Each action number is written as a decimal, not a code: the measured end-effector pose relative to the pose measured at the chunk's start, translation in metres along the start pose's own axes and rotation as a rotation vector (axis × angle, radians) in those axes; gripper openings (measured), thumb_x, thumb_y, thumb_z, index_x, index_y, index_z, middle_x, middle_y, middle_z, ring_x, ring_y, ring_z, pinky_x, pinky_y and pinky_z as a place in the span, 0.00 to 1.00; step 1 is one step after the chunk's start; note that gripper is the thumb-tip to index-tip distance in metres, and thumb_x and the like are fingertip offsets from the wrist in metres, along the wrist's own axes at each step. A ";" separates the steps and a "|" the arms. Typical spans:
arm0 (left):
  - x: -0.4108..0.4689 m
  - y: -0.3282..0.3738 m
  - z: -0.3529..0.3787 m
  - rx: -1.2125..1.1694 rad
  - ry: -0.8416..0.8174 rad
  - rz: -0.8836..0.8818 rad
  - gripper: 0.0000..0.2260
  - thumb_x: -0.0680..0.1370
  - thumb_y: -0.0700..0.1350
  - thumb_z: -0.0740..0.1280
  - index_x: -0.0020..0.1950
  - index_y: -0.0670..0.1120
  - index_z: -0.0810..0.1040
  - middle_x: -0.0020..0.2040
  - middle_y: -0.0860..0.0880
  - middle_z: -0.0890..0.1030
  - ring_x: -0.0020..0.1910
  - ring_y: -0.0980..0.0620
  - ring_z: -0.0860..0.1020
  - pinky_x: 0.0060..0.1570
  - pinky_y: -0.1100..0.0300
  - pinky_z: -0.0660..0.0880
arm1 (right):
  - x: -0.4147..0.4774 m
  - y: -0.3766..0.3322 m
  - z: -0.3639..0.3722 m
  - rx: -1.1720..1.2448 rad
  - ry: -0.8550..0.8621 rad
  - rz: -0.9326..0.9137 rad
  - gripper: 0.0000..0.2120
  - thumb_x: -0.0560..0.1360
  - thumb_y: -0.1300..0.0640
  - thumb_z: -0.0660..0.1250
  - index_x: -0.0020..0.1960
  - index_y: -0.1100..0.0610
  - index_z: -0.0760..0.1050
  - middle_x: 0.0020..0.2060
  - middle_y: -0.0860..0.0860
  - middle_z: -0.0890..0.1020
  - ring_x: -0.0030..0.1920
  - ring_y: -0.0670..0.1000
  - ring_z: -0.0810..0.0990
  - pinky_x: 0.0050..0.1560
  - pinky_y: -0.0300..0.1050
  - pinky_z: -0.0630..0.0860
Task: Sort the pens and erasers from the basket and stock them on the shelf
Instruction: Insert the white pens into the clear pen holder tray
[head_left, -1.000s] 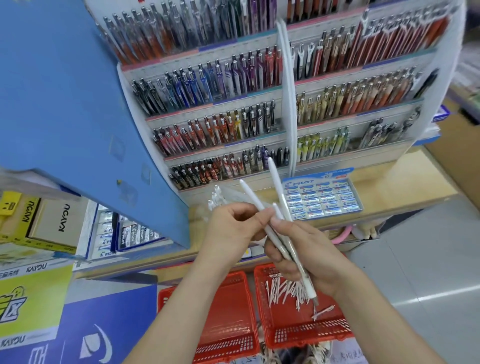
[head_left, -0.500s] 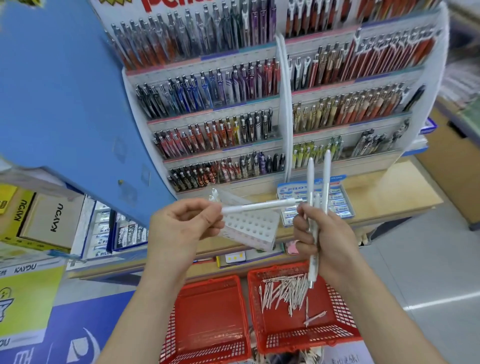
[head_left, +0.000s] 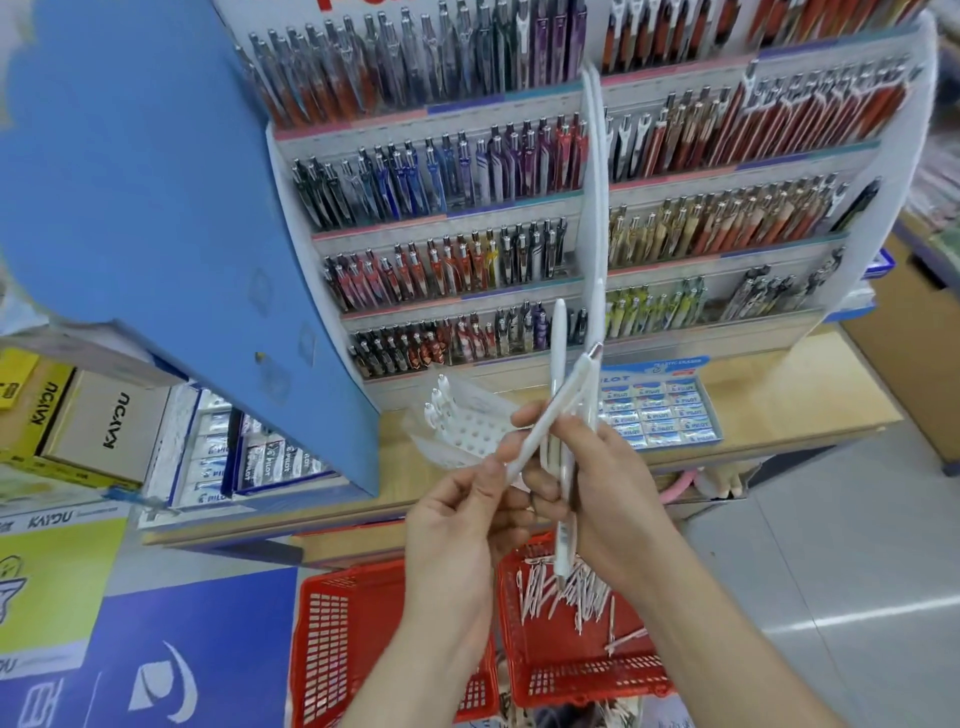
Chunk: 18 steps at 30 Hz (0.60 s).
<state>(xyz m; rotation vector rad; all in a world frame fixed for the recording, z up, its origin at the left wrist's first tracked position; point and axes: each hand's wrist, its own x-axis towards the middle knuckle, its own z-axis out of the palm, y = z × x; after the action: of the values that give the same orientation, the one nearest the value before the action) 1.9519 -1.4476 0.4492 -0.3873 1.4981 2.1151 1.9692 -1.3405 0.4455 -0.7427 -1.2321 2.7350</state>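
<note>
White pen (head_left: 550, 415) in the left hand (head_left: 462, 525) had swung round since half a second earlier. Then it lay level, its end reaching toward the right hand (head_left: 613, 499) with the two hands apart. Now it slanted up to the right across the bundle of pens (head_left: 557, 353), and the hands had drawn close together. The left grip pinched the pen's lower end between thumb and fingertips. The right grip was curled round the bundle, which stood nearly upright, its lower ends hanging over the right red basket (head_left: 587, 691). The slanted pen was slim and white, with a small shiny tip at its upper end. More loose white pens (head_left: 566, 592) lay in that basket, below the hands and before the bench (head_left: 779, 405) that carried the pen shelf (head_left: 457, 299) and a box of erasers (head_left: 660, 410).
</note>
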 end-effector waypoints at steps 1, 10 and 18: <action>0.001 0.000 -0.001 0.086 -0.021 0.018 0.12 0.72 0.48 0.68 0.46 0.40 0.81 0.33 0.43 0.82 0.29 0.53 0.80 0.30 0.63 0.75 | 0.000 0.000 0.002 -0.075 0.043 -0.031 0.11 0.81 0.58 0.55 0.48 0.62 0.75 0.29 0.53 0.78 0.22 0.46 0.63 0.23 0.38 0.56; 0.019 0.047 -0.017 0.262 -0.156 0.188 0.13 0.74 0.50 0.63 0.49 0.45 0.82 0.41 0.44 0.80 0.38 0.48 0.80 0.39 0.57 0.80 | 0.010 0.010 -0.009 -1.045 0.264 -0.426 0.13 0.77 0.39 0.57 0.38 0.44 0.68 0.30 0.49 0.77 0.31 0.48 0.73 0.33 0.49 0.70; 0.032 0.057 -0.019 0.638 -0.075 0.339 0.03 0.71 0.39 0.73 0.43 0.46 0.83 0.35 0.46 0.84 0.35 0.50 0.82 0.37 0.63 0.79 | 0.015 0.022 -0.012 -1.237 0.290 -0.541 0.09 0.78 0.43 0.59 0.43 0.47 0.69 0.29 0.49 0.75 0.33 0.53 0.73 0.33 0.50 0.68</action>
<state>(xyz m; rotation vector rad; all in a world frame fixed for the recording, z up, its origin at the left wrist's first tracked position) 1.8923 -1.4724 0.4707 0.1906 2.1915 1.7118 1.9646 -1.3432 0.4169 -0.6267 -2.4862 1.1907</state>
